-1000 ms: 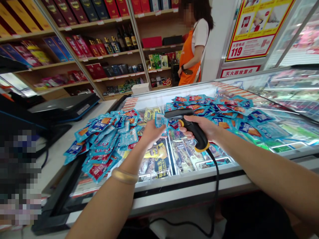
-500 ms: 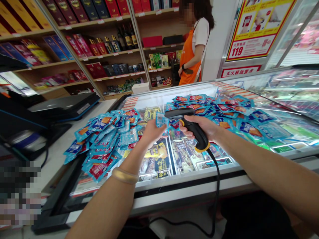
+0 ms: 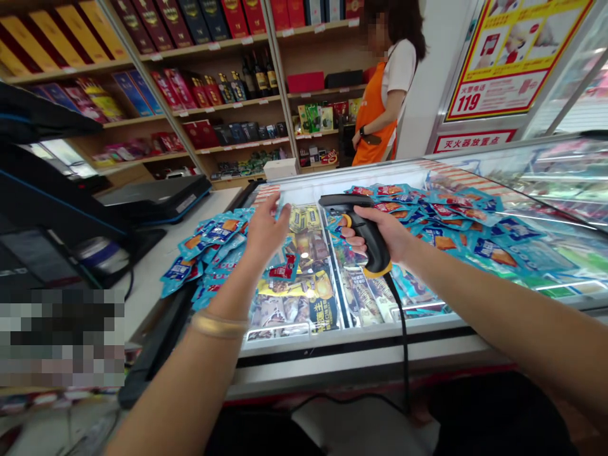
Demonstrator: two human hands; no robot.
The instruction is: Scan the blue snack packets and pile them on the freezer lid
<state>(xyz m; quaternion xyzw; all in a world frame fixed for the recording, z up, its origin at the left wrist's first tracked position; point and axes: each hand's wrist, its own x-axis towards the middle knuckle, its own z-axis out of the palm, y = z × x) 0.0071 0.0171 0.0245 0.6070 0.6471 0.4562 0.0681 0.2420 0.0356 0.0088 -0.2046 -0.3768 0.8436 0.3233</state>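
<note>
My right hand (image 3: 380, 231) is wrapped round the handle of a black and yellow barcode scanner (image 3: 373, 244), its head pointing left over the glass top. A cable drops from the scanner's handle. My left hand (image 3: 268, 228) is raised with thumb and fingers apart, nothing in it. Just below and right of that hand, a single red and blue snack packet (image 3: 284, 269) lies on the glass. A heap of blue snack packets (image 3: 218, 237) sits left of my left hand, partly hidden by my arm. Beyond the scanner, to the right, spreads another pile of blue packets (image 3: 441, 221).
Under the glass lid of the freezer (image 3: 332, 345) are packaged goods. To the left stand a flat black scale (image 3: 156, 193) and a dark screen. A person in an orange apron (image 3: 375, 114) stands by the shelves (image 3: 228, 104) behind the freezer.
My left hand has let go of a snack packet and moved left, its fingers spreading. One packet now lies on the glass below it. The scanner stays in my right hand; the view has shifted slightly left.
</note>
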